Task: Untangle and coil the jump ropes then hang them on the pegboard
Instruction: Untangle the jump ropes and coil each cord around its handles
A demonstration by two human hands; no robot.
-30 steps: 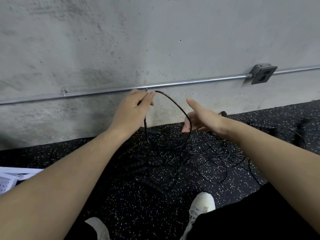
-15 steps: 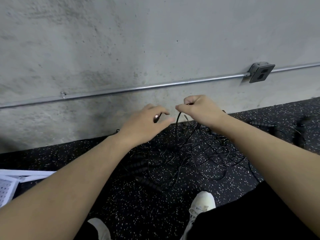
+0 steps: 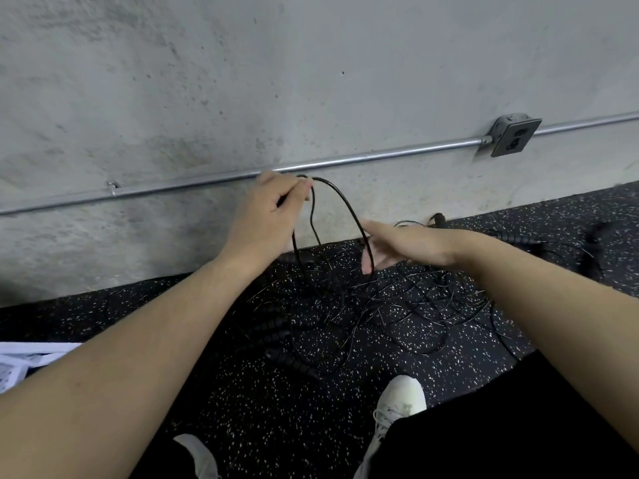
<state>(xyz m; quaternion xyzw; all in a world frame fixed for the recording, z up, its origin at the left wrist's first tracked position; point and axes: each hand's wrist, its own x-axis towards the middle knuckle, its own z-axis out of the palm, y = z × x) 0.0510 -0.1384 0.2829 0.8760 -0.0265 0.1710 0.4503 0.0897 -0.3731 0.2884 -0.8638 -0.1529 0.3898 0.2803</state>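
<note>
Jump ropes tangled, frame centre; left hand fingers pinch a raised loop, right hand spread, empty. Untangling step; next, likely free that strand

Left hand pinching a black rope loop, right hand spread beside it.

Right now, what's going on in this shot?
A person is working through a pile of tangled jump ropes on a speckled rubber floor by a concrete wall. The left hand pinches a loop of black rope and holds it up above the pile. The right hand is open, fingers extended toward the loop's far side, not gripping. Most rope lies tangled on the floor; nothing looks coiled yet.
</note>
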